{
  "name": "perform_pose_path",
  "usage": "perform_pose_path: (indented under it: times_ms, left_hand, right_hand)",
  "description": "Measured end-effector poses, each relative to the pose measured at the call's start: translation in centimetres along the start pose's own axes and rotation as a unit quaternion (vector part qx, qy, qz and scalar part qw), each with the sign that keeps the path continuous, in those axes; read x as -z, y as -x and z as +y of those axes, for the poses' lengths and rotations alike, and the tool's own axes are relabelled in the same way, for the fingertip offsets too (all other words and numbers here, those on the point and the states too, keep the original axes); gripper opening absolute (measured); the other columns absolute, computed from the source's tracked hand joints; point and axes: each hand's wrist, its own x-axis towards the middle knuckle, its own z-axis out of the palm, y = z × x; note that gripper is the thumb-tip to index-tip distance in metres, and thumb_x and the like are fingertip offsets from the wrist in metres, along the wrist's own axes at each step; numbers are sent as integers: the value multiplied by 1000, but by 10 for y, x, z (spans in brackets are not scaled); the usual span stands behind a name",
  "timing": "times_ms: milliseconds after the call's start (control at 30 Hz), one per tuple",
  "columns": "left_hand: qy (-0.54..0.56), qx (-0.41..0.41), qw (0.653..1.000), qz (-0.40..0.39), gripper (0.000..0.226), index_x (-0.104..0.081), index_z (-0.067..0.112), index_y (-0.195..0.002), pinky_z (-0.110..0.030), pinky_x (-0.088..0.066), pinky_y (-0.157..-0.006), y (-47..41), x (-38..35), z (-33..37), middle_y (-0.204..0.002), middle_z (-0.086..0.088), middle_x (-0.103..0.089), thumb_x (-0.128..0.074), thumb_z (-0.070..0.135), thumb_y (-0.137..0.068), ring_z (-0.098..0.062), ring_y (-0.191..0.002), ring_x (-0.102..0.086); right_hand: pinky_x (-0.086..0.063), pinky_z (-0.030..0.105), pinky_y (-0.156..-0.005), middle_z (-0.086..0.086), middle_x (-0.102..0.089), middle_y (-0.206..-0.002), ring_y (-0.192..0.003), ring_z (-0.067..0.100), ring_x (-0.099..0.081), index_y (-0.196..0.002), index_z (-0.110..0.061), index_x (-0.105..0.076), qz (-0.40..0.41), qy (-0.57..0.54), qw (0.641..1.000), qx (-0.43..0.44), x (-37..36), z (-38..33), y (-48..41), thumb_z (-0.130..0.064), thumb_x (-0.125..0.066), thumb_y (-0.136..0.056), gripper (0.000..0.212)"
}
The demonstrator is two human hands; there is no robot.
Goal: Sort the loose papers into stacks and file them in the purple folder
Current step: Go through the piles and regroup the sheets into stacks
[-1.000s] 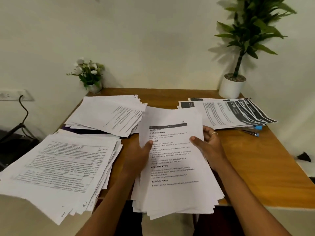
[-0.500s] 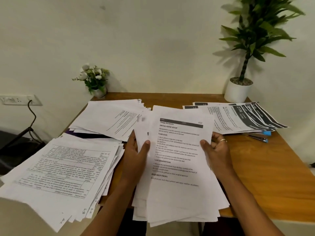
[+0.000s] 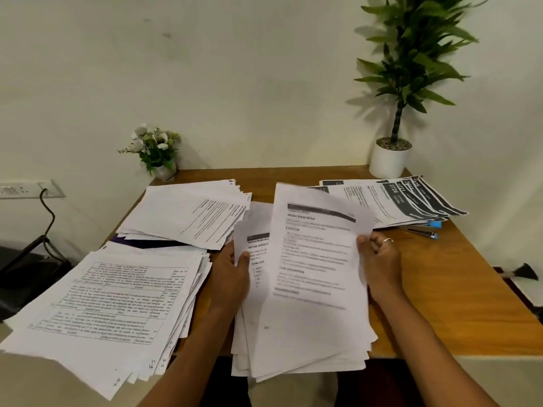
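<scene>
Peeling off: right hand [image 3: 380, 259] pinches the top sheet [image 3: 317, 254], now skewed toward the potted plant [image 3: 389, 160], left hand [image 3: 232, 274] grips the pile [image 3: 258, 318], so sorting continues.

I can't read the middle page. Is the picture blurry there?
Head view: the top sheet in the right hand is motion-blurred, while print on the left stack is sharp; the tall plant throws a soft shadow on the wall.

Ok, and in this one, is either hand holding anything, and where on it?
The right hand pinches the top printed sheet at its right edge; the left hand grips the paper stack beneath by its left edge.
</scene>
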Motion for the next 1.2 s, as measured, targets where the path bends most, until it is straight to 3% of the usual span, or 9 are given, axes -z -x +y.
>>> perform_pose_path:
  times_ms: [233,267,400,500,633,867,1000,1100,1200]
  left_hand:
    - [-67,13,998,-5,33,-54,26,-135,-44,-63,-81,3,13,-9,-118,5,-66,-57,25,-102,-19,-103,-69]
    - [-68,13,998,-4,32,-54,26,-134,-45,-63,-82,4,13,-9,-117,5,-67,-57,25,-102,-18,-101,-69]
    - [-77,-4,997,0,31,-55,23,-133,-33,-60,-76,2,12,-12,-117,5,-67,-58,22,-102,-15,-99,-68]
    - [-93,-8,996,1,33,-55,21,-134,-36,-59,-81,1,12,-13,-120,2,-66,-58,24,-102,-19,-104,-66]
    - [-93,-12,996,3,32,-56,20,-134,-25,-55,-72,2,12,-14,-117,4,-65,-58,22,-102,-14,-99,-66]
    - [-72,-4,997,-7,34,-57,21,-135,-18,-53,-67,3,12,-14,-115,8,-67,-58,20,-102,-11,-98,-67]
    - [-67,-2,998,-6,30,-57,21,-132,-14,-51,-62,5,11,-11,-107,14,-66,-58,19,-102,-7,-93,-67]
    - [-69,-4,998,-2,28,-58,22,-129,-12,-51,-56,7,11,-9,-106,16,-65,-58,18,-102,-5,-90,-67]
    - [-72,-9,997,-1,30,-57,22,-131,-14,-53,-59,7,12,-10,-110,13,-66,-58,20,-102,-8,-94,-68]
  right_hand:
    - [-39,27,-62,5,-66,-95,-89,24,-60,-93,-16,-61,-58,411,908,46,103,-4,-33,-14,-57,-102,10]
    - [-43,32,-66,12,-67,-103,-94,29,-61,-101,-11,-62,-44,455,889,39,110,1,-34,-13,-58,-101,5]
    - [-36,57,-110,20,-44,-149,-135,41,-41,-151,-12,-40,59,544,830,105,104,2,-17,-3,-66,-91,66]
    - [-33,53,-118,0,-38,-159,-146,26,-35,-153,-27,-40,-95,450,868,186,68,-3,13,-43,-51,-102,55]
    - [1,47,-126,-8,7,-169,-156,19,10,-161,-38,-8,-236,616,739,135,48,24,20,-79,-1,-89,84]
    - [1,51,-124,-1,-2,-171,-157,27,1,-161,-31,-14,-160,646,740,92,59,21,2,-70,-12,-96,76]
    - [-33,43,-113,7,-52,-148,-137,26,-44,-139,-19,-58,-36,484,851,199,35,3,19,-46,-41,-103,48]
    - [-36,28,-97,3,-58,-134,-128,21,-48,-135,-17,-62,-129,402,891,167,-4,-12,30,-41,-54,-102,41]
    - [-41,34,-109,4,-50,-144,-136,21,-45,-148,-14,-51,-198,367,905,87,-34,-8,36,-43,-70,-92,66]
